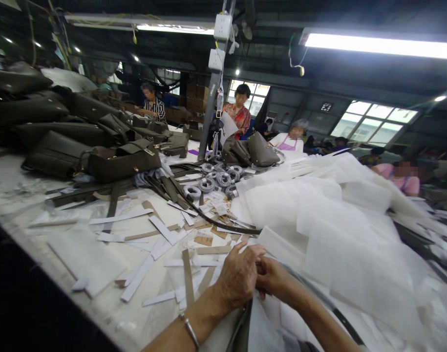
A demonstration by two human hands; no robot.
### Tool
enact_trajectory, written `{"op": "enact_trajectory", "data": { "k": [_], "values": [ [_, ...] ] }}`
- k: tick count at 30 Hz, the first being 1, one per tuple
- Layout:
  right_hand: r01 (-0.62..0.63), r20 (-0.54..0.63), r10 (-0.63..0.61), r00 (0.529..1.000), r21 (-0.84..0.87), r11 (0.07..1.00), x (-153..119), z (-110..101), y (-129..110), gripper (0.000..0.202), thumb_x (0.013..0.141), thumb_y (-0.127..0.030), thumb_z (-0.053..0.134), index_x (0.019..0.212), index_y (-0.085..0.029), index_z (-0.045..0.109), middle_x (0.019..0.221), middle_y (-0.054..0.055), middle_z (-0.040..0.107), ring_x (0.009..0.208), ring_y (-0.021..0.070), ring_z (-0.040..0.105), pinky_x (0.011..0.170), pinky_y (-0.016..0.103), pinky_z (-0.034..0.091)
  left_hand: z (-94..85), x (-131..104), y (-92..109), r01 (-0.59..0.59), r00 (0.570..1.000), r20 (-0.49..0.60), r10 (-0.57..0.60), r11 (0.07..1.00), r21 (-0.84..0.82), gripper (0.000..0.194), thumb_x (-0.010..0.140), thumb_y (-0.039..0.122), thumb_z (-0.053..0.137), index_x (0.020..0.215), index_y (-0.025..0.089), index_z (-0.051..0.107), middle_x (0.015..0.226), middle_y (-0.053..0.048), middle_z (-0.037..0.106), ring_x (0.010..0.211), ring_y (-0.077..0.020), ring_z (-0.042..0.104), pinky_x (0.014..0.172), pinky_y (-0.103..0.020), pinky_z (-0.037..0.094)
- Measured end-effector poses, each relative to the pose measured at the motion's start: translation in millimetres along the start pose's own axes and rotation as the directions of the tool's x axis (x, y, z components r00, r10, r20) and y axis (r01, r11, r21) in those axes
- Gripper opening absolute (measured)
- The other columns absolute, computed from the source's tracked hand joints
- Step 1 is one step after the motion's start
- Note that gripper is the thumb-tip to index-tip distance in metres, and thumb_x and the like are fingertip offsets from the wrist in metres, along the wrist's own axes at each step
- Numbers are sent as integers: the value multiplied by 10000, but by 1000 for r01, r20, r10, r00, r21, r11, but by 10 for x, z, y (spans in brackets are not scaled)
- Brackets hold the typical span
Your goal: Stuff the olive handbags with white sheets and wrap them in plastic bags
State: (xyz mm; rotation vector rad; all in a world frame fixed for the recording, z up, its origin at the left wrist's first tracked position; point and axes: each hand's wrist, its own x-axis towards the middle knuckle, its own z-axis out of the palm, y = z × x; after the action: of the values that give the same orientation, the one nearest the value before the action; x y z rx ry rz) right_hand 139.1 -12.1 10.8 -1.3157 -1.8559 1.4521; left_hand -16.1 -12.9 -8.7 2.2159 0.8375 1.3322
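My left hand (240, 271), with a bangle at its wrist, is closed near the front edge of the table. Against it, my right hand (276, 279) has its fingers bent inward, and the two meet. Whatever they pinch is hidden behind the fingers. Just below them is a dark leather-like piece (241, 328) with a pale sheet (262, 322) beside it. A long dark strap (223, 224) runs over the table to just behind my hands. Another dark strap (340, 318) with holes slants down to the right of my right arm.
Dark bags (124, 159) pile up at the left. Coiled, wrapped straps (207, 184) lie mid-table by a metal post (209, 110). A heap of white sheets (340, 234) covers the right. Paper strips (138, 278) are scattered at the left. Several people sit or stand beyond.
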Motion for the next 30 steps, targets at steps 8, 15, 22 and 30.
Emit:
{"op": "enact_trajectory", "data": {
  "k": [8, 15, 22, 30],
  "values": [
    [-102, -24, 110, 994, 216, 971, -7, -39, 13, 448, 619, -511, 798, 761, -144, 584, 513, -49, 563, 371, 62, 452, 388, 196, 300, 67, 81, -225, 209, 975, -18, -220, 946, -248, 496, 830, 67, 362, 1270, 246, 505, 1306, -58, 597, 932, -151, 682, 881, -327, 520],
    [-172, -108, 252, 962, 478, 861, -157, -11, 64, 425, 598, -474, 814, 706, -170, 537, 525, -70, 491, 438, 43, 425, 404, 165, 267, -95, 197, -146, 499, 756, 47, -652, 529, -687, 323, 760, 206, 566, 1080, 197, 608, 1145, -53, 660, 908, -181, 682, 806, -276, 482],
    [-119, -102, 183, 978, 450, 885, -84, 69, -6, 582, 679, -544, 776, 1058, -141, 595, 530, -64, 557, 414, 72, 514, 415, 176, 397, -89, 200, -201, 487, 730, 105, -676, 406, -773, 335, 698, 249, 589, 1024, 173, 579, 1019, -45, 641, 676, -100, 611, 644, -229, 469],
    [-260, 38, 263, 964, 334, 906, 61, 20, -104, 440, 566, -437, 783, 842, -141, 608, 506, -41, 587, 414, 111, 569, 426, 218, 466, -131, 237, -118, 507, 793, 150, -591, 502, -701, 258, 731, 280, 599, 958, 157, 605, 948, -25, 658, 431, -19, 400, 406, -171, 303]
  ]
}}
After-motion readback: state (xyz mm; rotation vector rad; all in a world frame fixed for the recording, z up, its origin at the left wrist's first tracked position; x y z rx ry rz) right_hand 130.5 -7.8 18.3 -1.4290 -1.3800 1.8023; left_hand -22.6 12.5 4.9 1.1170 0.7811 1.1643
